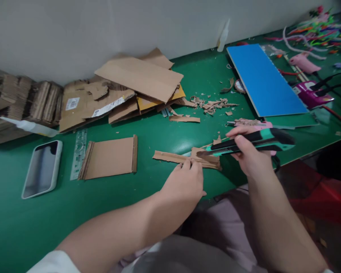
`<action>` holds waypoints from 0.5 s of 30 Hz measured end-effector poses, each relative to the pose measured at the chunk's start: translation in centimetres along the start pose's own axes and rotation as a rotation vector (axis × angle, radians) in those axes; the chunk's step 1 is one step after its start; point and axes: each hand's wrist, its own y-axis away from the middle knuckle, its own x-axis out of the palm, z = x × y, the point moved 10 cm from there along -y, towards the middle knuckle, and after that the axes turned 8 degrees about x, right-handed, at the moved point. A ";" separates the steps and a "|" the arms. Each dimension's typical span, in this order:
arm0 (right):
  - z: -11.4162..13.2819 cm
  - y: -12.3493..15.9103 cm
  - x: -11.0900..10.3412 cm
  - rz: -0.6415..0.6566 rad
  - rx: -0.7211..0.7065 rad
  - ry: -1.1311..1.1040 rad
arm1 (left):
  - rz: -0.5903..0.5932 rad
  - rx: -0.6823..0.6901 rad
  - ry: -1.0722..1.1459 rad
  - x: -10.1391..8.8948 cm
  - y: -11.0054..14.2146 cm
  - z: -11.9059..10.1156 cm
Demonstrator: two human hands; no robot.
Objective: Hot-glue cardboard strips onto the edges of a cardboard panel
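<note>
My right hand [251, 153] is closed round a black and teal utility knife [261, 141], its blade pointing left and touching a narrow cardboard strip [170, 156]. With bent fingers close together, my left hand [187, 178] presses that strip down against the table just left of the blade. The left thumb and the strip's lower edge are partly hidden. Further left lies a flat cardboard panel [110, 157] with folded cardboard edging along its two short sides. Under and beyond the knife hand, a pink glue gun [265, 125] is partly covered.
Stacked cardboard pieces [142, 77] lean by the wall. Cardboard scraps [213, 105] litter the green table [147, 227]. A phone [42, 168], a clear ruler [78, 155] and a glue bottle [31, 127] lie left. A blue board [267, 81] and tangled cables stand right.
</note>
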 end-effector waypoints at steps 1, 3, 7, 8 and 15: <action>-0.6 0.0 -1.3 -0.077 0.047 -0.094 | 0.008 -0.002 0.008 -0.1 0.1 0.2; -1.7 0.3 -3.2 -0.194 0.123 -0.250 | -0.001 -0.023 0.017 -0.4 0.5 0.9; -2.7 0.6 -4.5 -0.204 0.241 -0.445 | -0.061 -0.094 0.022 -0.2 1.2 2.2; -2.8 0.7 -4.7 -0.195 0.267 -0.463 | -0.077 -0.102 0.022 0.0 1.4 2.4; -1.5 3.0 -7.7 -0.517 0.101 -0.142 | -0.287 -0.058 0.001 0.1 2.0 2.9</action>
